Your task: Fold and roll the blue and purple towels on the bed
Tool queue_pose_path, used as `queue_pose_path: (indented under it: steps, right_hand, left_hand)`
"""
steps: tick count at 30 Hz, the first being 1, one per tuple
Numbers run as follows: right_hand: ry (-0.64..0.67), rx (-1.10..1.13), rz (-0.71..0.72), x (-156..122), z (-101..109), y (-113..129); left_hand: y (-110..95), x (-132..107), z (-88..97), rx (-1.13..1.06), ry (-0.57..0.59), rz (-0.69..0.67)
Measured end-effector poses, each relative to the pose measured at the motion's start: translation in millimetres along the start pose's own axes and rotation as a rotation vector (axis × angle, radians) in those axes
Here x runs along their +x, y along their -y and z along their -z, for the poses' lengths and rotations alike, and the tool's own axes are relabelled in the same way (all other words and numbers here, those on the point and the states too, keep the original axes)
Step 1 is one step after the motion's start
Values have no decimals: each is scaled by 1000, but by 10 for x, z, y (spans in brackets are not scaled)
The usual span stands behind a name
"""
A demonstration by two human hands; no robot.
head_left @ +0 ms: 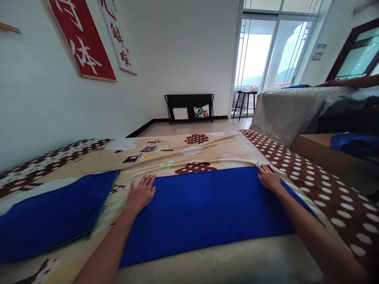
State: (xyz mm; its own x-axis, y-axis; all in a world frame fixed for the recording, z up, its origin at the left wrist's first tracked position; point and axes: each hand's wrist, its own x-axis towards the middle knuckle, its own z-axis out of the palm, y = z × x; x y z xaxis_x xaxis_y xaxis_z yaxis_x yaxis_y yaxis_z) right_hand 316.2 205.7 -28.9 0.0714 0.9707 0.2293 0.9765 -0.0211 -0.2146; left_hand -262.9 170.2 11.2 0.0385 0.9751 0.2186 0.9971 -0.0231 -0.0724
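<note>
1. Patterned blanket (207, 152) is covered by blue cloth (207, 209), spread flat at centre.
2. Left hand (141, 194) and right hand (269, 178) are laid open on its far corners, nothing gripped.
3. Even outward pressure is judged advisable.

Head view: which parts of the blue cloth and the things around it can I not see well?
Head view only:
- Blue cloth: right hand covers its far right corner; pinched or pressed, unclear.
- Blue cloth's left edge: under the flat left hand.
- Folded blue pile: cut by the left edge; layers blurred.
- Red banner: cut by the top edge.
- Another person's arm: cut by the right edge.
- Bag in the black shelf: too small to read.
</note>
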Motion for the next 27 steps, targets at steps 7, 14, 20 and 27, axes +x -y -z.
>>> queue_pose_path:
  steps: [7,14,20,27]
  right_hand:
    - [115,113,396,-41,-525,1939]
    - [152,93,392,-127,-530,1882]
    - [164,38,320,-102,-426,1584]
    - [156,12,288,-85,-455,1571]
  left_hand:
    - [-1878,218,-63,-195,53,-214]
    - [-2057,159,-346,-318,56,-187]
    - [-1975,143,-311,-377,60,-168]
    - [-1988,167,-314,-395,93,-150]
